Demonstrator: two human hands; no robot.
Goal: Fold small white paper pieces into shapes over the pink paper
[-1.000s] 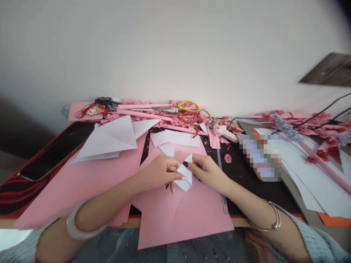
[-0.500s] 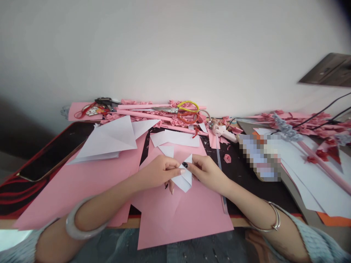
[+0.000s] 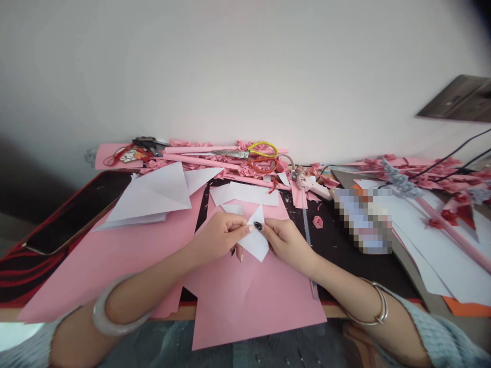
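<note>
A small folded piece of white paper (image 3: 256,244) is pinched between my two hands, above a pink sheet (image 3: 253,301). My left hand (image 3: 220,236) grips its left side, thumb on top and other fingers curled beneath. On the right edge, my right hand (image 3: 287,240) presses the paper with a dark-nailed thumb; its other fingers are mostly hidden behind. The paper comes to a point at top and bottom. Just behind my hands lie a white paper strip (image 3: 245,194) and a smaller white piece (image 3: 232,209).
White sheets (image 3: 153,191) lie on pink paper at left, beside a dark phone (image 3: 79,212). Scissors (image 3: 263,149) rest on pink paper rods along the wall. A glue gun (image 3: 312,185), a small pink paper rose (image 3: 317,222) and a blurred-out device (image 3: 362,222) are at right.
The open flap on the folded white paper now lies flatter, and its upper point has shifted left. My right hand has moved slightly left, bringing both thumbs closer together.
</note>
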